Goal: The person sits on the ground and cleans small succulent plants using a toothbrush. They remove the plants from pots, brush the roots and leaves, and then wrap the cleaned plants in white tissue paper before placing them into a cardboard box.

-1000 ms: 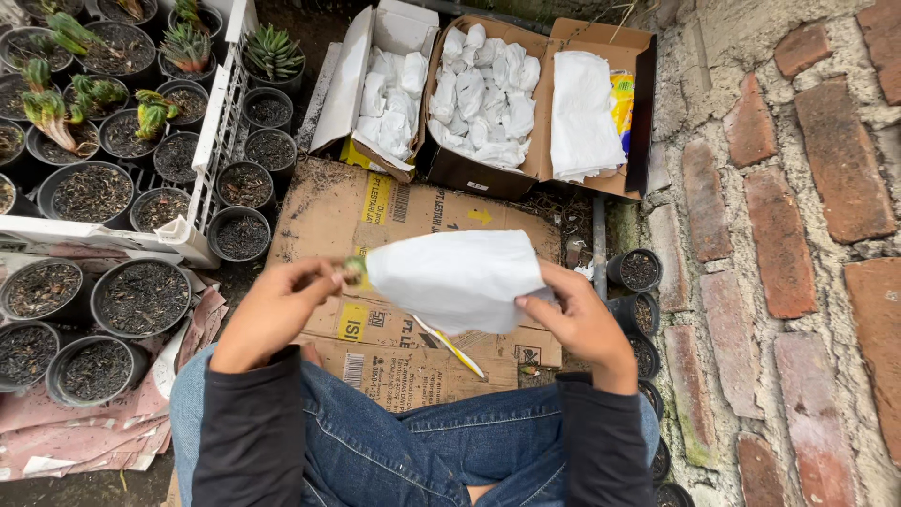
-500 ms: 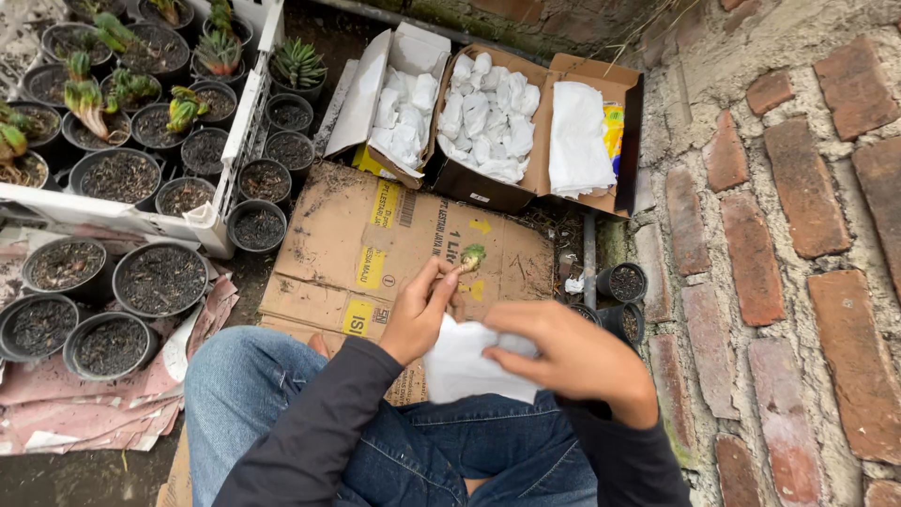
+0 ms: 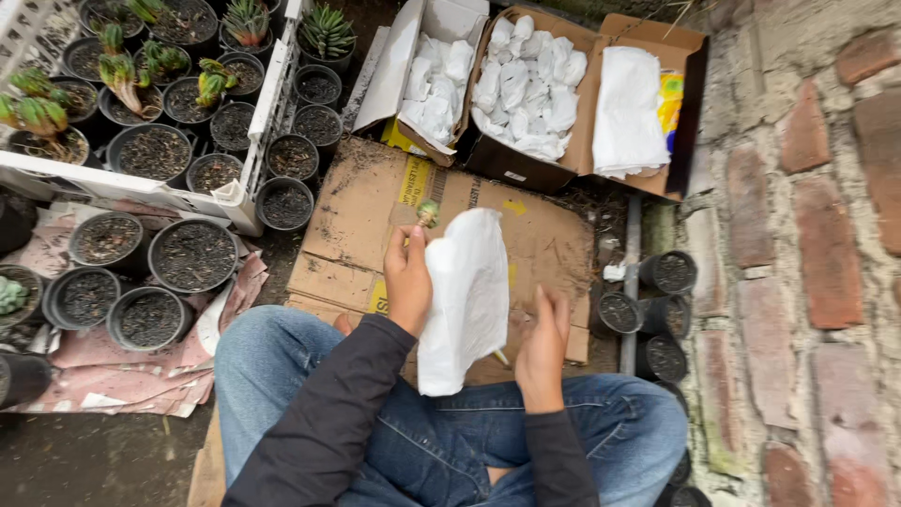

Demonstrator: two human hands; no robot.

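My left hand [image 3: 407,280] holds a small green plant cutting [image 3: 428,212] upright between its fingertips, with a white sheet of paper [image 3: 466,299] hanging against it and down over my lap. My right hand [image 3: 544,344] is just right of the sheet's lower edge, fingers apart, and I cannot tell whether it touches the paper. Both hands are above a flattened brown cardboard sheet [image 3: 352,221] on the ground. I sit with blue jeans and dark sleeves.
Two open cardboard boxes [image 3: 519,169] ahead hold white paper-wrapped bundles and folded white sheets. A white crate [image 3: 253,141] at the left holds black pots of soil and succulents. More black pots [image 3: 192,255] stand at left and right [image 3: 668,272]. A brick wall rises at right.
The paper, crumpled under my right hand half a second ago, now hangs open from my left hand. My right hand has dropped to the sheet's lower right. The camera view shifted right.
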